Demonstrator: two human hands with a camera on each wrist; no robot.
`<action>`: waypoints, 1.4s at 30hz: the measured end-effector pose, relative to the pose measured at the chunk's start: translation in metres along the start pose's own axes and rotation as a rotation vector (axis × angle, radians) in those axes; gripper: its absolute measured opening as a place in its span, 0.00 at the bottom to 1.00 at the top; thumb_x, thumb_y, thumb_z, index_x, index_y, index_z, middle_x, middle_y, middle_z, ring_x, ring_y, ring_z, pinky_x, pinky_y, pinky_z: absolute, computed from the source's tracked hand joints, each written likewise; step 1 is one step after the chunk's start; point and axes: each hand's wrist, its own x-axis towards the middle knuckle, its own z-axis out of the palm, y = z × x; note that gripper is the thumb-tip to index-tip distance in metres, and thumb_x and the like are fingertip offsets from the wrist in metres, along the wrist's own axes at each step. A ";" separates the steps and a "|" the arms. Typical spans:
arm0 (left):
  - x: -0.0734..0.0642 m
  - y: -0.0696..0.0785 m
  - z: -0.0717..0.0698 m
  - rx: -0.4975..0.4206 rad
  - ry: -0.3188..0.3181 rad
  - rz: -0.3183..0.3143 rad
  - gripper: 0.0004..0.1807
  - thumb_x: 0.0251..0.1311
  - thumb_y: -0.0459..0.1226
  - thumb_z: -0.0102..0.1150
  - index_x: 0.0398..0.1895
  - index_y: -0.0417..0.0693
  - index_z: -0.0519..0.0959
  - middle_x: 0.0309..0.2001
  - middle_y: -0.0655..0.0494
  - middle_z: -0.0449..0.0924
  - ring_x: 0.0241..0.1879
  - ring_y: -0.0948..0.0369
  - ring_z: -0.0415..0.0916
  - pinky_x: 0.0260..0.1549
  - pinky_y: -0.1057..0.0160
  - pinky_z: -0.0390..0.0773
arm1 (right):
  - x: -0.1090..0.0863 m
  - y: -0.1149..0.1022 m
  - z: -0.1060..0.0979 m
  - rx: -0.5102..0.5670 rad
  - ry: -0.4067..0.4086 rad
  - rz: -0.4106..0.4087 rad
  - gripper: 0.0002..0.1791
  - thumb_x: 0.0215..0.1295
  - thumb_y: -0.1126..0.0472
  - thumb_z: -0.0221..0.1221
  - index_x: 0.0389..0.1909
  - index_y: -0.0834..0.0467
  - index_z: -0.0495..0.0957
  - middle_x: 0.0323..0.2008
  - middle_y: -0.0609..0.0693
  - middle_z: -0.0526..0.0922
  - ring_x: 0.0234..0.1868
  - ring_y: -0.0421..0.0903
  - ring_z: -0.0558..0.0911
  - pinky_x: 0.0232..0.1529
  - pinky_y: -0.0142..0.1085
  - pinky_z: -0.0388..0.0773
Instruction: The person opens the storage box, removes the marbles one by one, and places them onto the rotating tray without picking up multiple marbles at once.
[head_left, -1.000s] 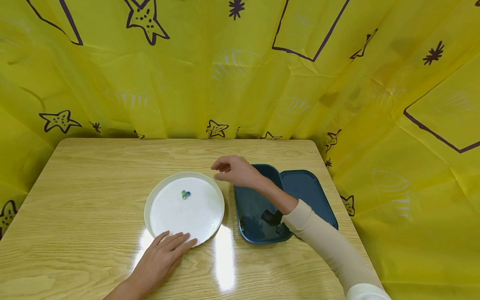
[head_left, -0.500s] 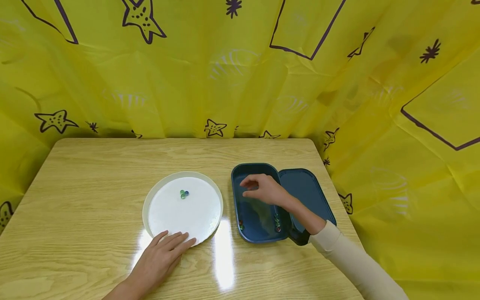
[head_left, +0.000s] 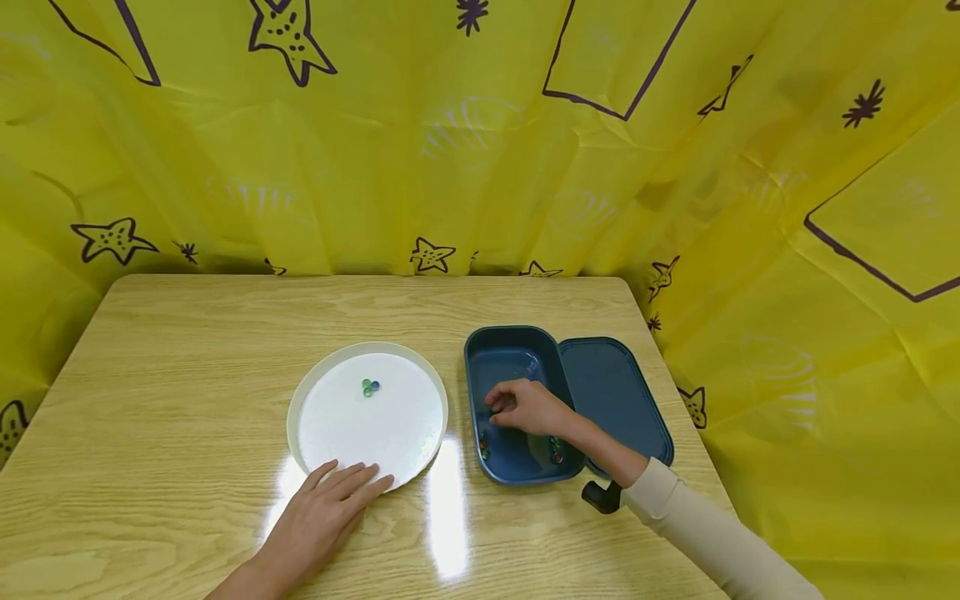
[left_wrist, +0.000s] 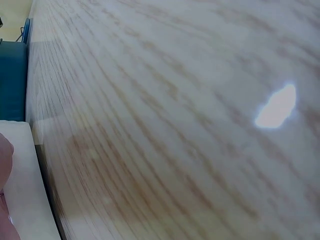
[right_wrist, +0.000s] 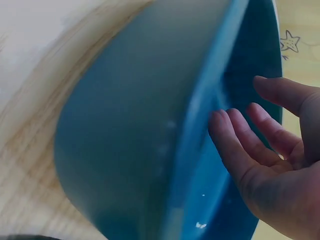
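A round white tray (head_left: 337,429) sits on the table, with 3 glass marbles (head_left: 370,387), green and blue, toward its far side. My left hand (head_left: 318,512) rests its fairly straight fingers on the tray's near rim. To the right stands a deep blue rectangular container (head_left: 517,471). Small coloured marbles lie in its near left corner, and more marbles (head_left: 557,450) lie along its right side. My right hand (head_left: 531,407) is over the container, fingers loosely bent. In the right wrist view its thumb and fingertips (right_wrist: 218,120) are apart with nothing between them.
A flat dark blue lid (head_left: 618,396) lies to the right of the container, against it. The wooden table (head_left: 187,375) is bounded by yellow patterned curtain (head_left: 375,167) at the back and sides. A dark camera mount (head_left: 600,497) hangs at my right wrist.
My right hand has moved from between the tray and container back to the right, then lower over the container. The left hand and the tray's marbles have stayed put.
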 end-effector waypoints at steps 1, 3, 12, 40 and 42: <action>0.000 0.000 0.000 0.001 0.002 0.001 0.28 0.82 0.47 0.25 0.56 0.55 0.82 0.51 0.52 0.84 0.48 0.53 0.81 0.52 0.47 0.71 | 0.000 0.001 0.001 -0.001 0.001 0.006 0.14 0.64 0.65 0.66 0.49 0.64 0.82 0.42 0.54 0.85 0.43 0.47 0.84 0.38 0.33 0.81; 0.000 0.000 0.000 0.001 0.003 0.002 0.28 0.82 0.46 0.25 0.57 0.55 0.82 0.51 0.52 0.84 0.48 0.53 0.81 0.52 0.47 0.71 | 0.000 0.003 0.003 0.004 0.004 0.018 0.13 0.63 0.65 0.67 0.48 0.64 0.82 0.40 0.52 0.85 0.42 0.46 0.84 0.36 0.33 0.81; 0.001 0.000 -0.001 -0.004 0.000 0.001 0.29 0.82 0.46 0.24 0.56 0.55 0.82 0.50 0.52 0.84 0.48 0.53 0.81 0.52 0.48 0.70 | 0.000 0.008 0.011 0.035 -0.040 0.044 0.12 0.64 0.66 0.65 0.48 0.64 0.83 0.39 0.49 0.84 0.40 0.43 0.83 0.36 0.34 0.80; 0.000 0.000 0.000 -0.004 -0.004 0.001 0.29 0.81 0.47 0.24 0.56 0.55 0.82 0.51 0.52 0.84 0.48 0.53 0.81 0.51 0.47 0.72 | -0.002 0.007 0.028 -0.081 -0.075 -0.068 0.05 0.62 0.70 0.62 0.35 0.59 0.84 0.28 0.41 0.81 0.29 0.35 0.77 0.32 0.31 0.75; 0.000 0.000 0.000 -0.009 -0.001 0.001 0.29 0.81 0.47 0.24 0.55 0.55 0.83 0.50 0.52 0.84 0.48 0.53 0.81 0.51 0.48 0.71 | -0.002 0.006 0.029 -0.082 -0.077 -0.068 0.05 0.62 0.70 0.62 0.34 0.58 0.85 0.28 0.41 0.81 0.29 0.36 0.76 0.32 0.31 0.75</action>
